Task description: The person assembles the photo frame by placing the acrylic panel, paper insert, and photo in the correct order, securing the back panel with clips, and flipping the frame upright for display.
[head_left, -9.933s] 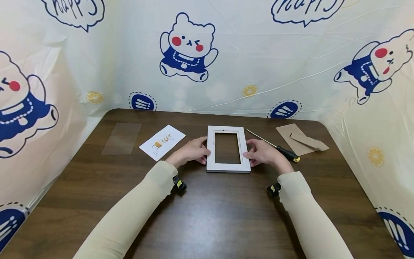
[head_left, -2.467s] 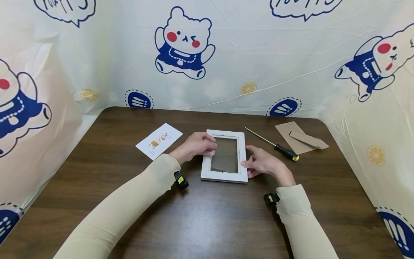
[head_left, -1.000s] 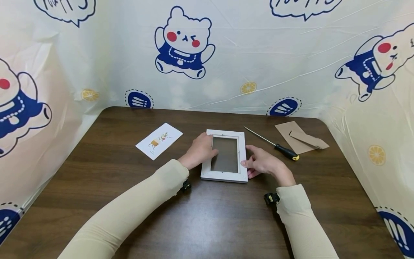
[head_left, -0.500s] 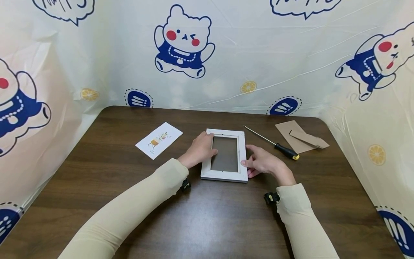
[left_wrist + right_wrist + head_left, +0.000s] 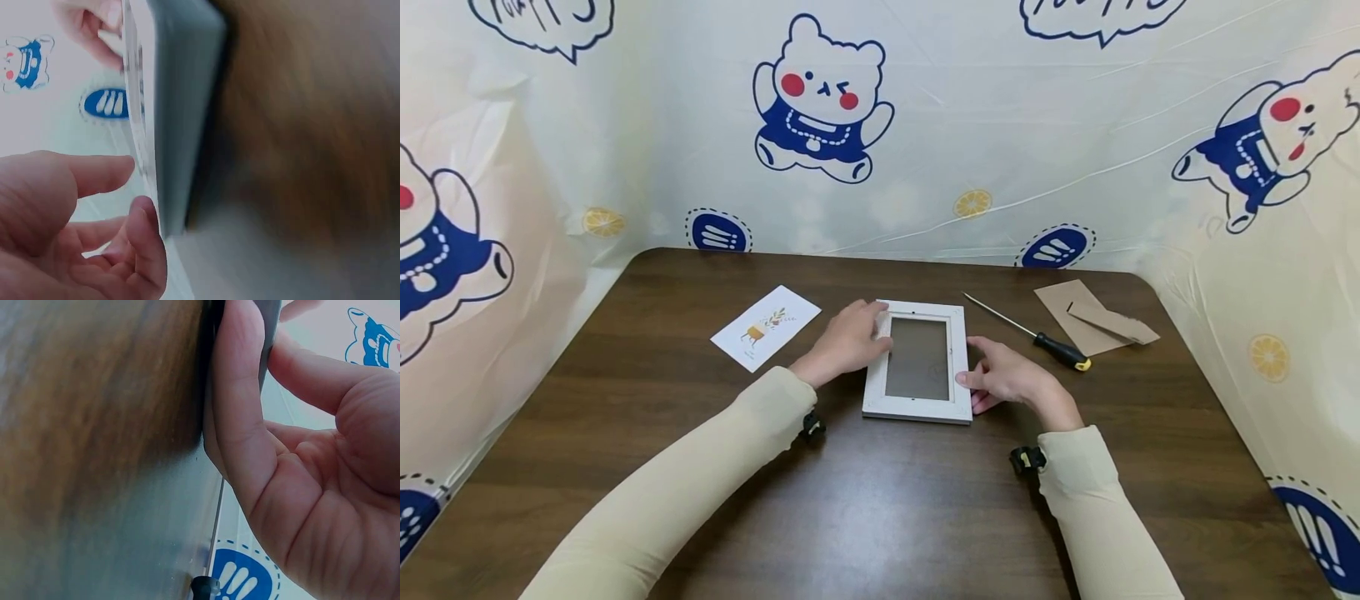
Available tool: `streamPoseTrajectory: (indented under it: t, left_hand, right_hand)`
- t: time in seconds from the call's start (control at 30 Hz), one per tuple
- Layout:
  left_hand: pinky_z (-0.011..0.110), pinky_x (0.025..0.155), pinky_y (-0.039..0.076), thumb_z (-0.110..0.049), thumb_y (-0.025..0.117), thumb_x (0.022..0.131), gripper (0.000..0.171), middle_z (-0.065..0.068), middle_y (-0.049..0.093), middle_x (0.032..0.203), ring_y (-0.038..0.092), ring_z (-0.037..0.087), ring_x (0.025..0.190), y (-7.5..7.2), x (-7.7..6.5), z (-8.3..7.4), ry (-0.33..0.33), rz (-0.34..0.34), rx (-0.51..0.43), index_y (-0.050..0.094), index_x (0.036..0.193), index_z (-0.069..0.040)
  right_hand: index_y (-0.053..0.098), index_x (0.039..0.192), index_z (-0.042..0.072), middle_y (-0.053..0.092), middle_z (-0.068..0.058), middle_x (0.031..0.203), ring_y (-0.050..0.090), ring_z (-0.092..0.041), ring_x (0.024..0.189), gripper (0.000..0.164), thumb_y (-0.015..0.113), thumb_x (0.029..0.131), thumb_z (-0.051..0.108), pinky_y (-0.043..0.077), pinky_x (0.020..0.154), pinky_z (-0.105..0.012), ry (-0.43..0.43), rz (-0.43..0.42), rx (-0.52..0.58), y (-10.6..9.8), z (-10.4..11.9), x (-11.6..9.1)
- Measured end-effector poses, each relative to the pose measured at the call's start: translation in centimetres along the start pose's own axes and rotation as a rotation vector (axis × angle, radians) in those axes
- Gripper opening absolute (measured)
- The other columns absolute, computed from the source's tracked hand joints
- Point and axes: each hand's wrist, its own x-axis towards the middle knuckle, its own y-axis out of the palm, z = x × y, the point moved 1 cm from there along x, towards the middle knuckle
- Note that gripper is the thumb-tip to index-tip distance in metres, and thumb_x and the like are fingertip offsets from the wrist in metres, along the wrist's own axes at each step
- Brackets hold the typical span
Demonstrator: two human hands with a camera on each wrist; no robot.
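A white picture frame (image 5: 957, 358) lies flat on the table, a clear sheet (image 5: 919, 358) showing in its opening. My left hand (image 5: 848, 340) is over the frame's left side, holding nothing, with thumb and fingers apart. In the left wrist view the fingertips (image 5: 145, 209) are close by the frame's edge (image 5: 181, 106). My right hand (image 5: 1006, 375) grips the right side, thumb on top and fingers along the outer edge. Left of the frame lies a white card (image 5: 766, 327) printed with a deer-like figure and leaves.
A screwdriver (image 5: 1060, 350) with a black and yellow handle lies right of the frame, its shaft pointing up-left. Beyond it is a brown backing board (image 5: 1075, 312) with a folded-out stand (image 5: 1112, 323). A patterned curtain (image 5: 925, 167) surrounds the brown table (image 5: 865, 508).
The clear sheet that lay at the table's far left is now in the frame, which sits slightly nearer. My left hand has just drawn back a little to the left; the right keeps its grip.
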Motion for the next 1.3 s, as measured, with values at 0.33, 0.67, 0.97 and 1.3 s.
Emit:
streamPoseTrajectory:
  t: [0.33,0.67,0.97,1.3]
  left_hand:
    - [0.06,0.101,0.054,-0.025,0.075,0.098,0.067,0.025,0.06,0.14,0.061,0.044,0.124,-5.1,-1.5,5.3,-0.102,-0.115,0.185,0.049,0.155,-0.002]
    - [0.067,0.102,0.049,-0.031,0.077,0.094,0.078,0.035,0.052,0.145,0.054,0.052,0.125,-6.6,-3.3,9.3,-0.234,-0.032,0.321,0.044,0.154,0.008]
    - [0.061,0.09,0.055,-0.038,0.073,0.097,0.073,0.035,0.054,0.14,0.055,0.046,0.116,-6.6,-3.6,10.9,-0.313,0.077,0.301,0.049,0.148,0.01]
    - [0.067,0.099,0.05,-0.037,0.072,0.1,0.071,0.035,0.044,0.152,0.044,0.052,0.132,-6.4,-3.8,11.3,-0.3,0.074,0.283,0.049,0.151,0.007]
  right_hand:
    - [0.012,0.17,0.005,0.062,-0.02,0.098,0.068,-0.023,0.075,0.084,0.067,0.106,0.014,0.067,0.069,-0.036,-0.001,-0.001,-0.006,-0.1,0.1,0.0]
    - [0.013,0.169,0.004,0.062,-0.02,0.098,0.069,-0.023,0.074,0.083,0.067,0.106,0.014,0.067,0.069,-0.037,-0.002,-0.002,-0.017,-0.1,-0.2,-0.1]
    - [0.012,0.169,0.004,0.061,-0.02,0.097,0.068,-0.023,0.074,0.083,0.066,0.106,0.013,0.067,0.069,-0.036,0.001,-0.002,0.007,0.0,0.0,0.0]
    - [0.012,0.169,0.004,0.061,-0.02,0.098,0.068,-0.023,0.075,0.083,0.066,0.106,0.013,0.067,0.07,-0.036,0.003,0.001,0.006,0.1,0.0,0.0]
